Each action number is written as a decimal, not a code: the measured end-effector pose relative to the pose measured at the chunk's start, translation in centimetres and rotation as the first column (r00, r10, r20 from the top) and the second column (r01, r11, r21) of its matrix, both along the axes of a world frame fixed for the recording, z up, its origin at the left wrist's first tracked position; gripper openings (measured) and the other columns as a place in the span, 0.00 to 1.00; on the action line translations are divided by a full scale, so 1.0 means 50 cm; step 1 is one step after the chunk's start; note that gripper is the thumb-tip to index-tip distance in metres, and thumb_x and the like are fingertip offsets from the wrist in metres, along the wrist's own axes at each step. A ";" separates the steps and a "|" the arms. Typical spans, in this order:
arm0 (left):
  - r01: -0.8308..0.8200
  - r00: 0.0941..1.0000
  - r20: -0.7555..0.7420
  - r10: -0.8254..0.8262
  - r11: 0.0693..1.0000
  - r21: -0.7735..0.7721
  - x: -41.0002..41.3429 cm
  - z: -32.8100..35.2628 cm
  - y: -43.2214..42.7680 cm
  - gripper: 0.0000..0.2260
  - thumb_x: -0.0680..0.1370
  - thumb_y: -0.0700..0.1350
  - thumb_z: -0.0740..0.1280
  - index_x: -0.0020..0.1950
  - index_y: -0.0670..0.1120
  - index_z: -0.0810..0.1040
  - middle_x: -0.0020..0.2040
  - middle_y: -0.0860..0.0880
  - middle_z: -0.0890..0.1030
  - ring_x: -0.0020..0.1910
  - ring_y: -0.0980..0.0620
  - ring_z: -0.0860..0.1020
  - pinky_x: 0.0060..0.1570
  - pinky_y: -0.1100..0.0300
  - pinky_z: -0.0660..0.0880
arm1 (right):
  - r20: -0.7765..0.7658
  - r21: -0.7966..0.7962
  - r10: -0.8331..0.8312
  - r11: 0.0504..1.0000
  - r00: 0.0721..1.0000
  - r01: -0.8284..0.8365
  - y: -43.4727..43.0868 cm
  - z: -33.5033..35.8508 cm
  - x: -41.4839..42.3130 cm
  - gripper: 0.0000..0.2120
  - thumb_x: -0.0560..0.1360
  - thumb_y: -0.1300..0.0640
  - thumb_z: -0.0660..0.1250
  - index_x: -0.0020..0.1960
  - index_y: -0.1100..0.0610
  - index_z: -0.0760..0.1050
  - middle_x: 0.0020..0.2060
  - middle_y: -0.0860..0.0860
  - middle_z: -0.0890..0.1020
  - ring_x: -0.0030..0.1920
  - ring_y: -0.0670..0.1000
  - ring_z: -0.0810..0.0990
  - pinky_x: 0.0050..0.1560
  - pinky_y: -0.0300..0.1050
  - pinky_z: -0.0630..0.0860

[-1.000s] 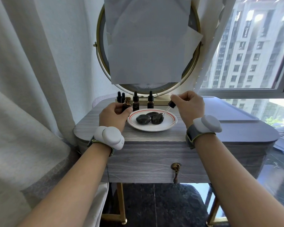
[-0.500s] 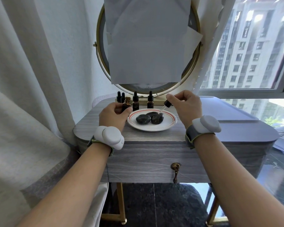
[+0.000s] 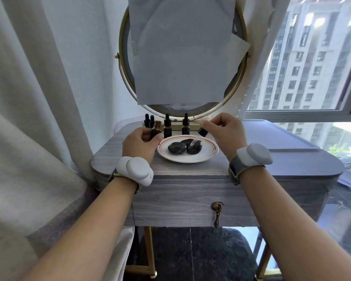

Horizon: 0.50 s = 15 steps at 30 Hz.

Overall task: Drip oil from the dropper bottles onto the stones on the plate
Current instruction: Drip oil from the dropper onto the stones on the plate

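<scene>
The dropper (image 3: 197,138), pinched in the right grip (image 3: 223,130), has been lowered back to the plate's (image 3: 190,160) right stone (image 3: 195,148), seemingly for another drop

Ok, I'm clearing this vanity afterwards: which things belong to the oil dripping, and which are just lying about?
In use: open amber bottle in the left hand; dropper pinched in the right hand; stones; plate; capped dropper bottles.
Lying about: paper-covered mirror; curtain; drawer key.

Glossy stones (image 3: 176,148), wood-grain table (image 3: 182,191)
</scene>
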<state>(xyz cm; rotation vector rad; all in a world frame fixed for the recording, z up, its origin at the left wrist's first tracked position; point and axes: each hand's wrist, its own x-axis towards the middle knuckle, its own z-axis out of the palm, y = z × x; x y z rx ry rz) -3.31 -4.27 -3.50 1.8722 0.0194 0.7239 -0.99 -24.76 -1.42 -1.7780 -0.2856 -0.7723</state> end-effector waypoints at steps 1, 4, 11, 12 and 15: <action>-0.001 1.000 -0.003 0.001 1.000 0.004 0.000 0.000 0.000 0.07 0.72 0.50 0.71 0.48 0.52 0.78 0.43 0.53 0.82 0.45 0.53 0.81 0.51 0.50 0.79 | -0.003 0.001 0.000 1.000 1.000 0.000 0.000 0.000 0.001 0.12 0.70 0.54 0.72 0.31 0.53 0.74 0.22 0.39 0.75 0.27 0.36 0.71 0.30 0.26 0.69; -0.006 1.000 -0.004 0.006 1.000 -0.001 0.001 0.000 0.000 0.08 0.72 0.50 0.71 0.49 0.51 0.79 0.44 0.52 0.83 0.45 0.52 0.81 0.51 0.50 0.79 | -0.012 0.011 -0.003 1.000 1.000 0.003 0.000 -0.002 0.002 0.12 0.70 0.55 0.72 0.31 0.52 0.73 0.21 0.37 0.74 0.26 0.36 0.71 0.28 0.25 0.69; -0.004 1.000 -0.005 0.004 1.000 -0.001 -0.001 0.000 0.000 0.09 0.72 0.50 0.71 0.50 0.50 0.79 0.44 0.52 0.83 0.45 0.52 0.81 0.51 0.49 0.79 | -0.034 0.045 -0.056 0.997 0.998 0.057 -0.004 -0.003 0.005 0.10 0.68 0.56 0.72 0.31 0.54 0.74 0.21 0.38 0.74 0.26 0.37 0.71 0.27 0.27 0.68; -0.004 1.000 -0.004 0.004 1.000 0.002 -0.001 -0.001 0.000 0.08 0.72 0.50 0.71 0.49 0.51 0.79 0.44 0.52 0.83 0.45 0.52 0.81 0.51 0.49 0.79 | -0.036 0.048 -0.069 0.996 0.997 0.071 -0.005 -0.004 0.006 0.10 0.68 0.56 0.72 0.31 0.54 0.74 0.21 0.38 0.74 0.26 0.37 0.71 0.27 0.26 0.68; -0.002 1.000 -0.004 0.002 1.000 0.010 0.000 0.000 -0.001 0.07 0.72 0.51 0.71 0.48 0.52 0.78 0.44 0.53 0.83 0.45 0.53 0.81 0.51 0.49 0.79 | -0.042 0.063 -0.107 0.992 0.993 0.110 -0.007 -0.004 0.008 0.09 0.69 0.54 0.72 0.33 0.53 0.74 0.23 0.41 0.74 0.26 0.38 0.71 0.27 0.26 0.68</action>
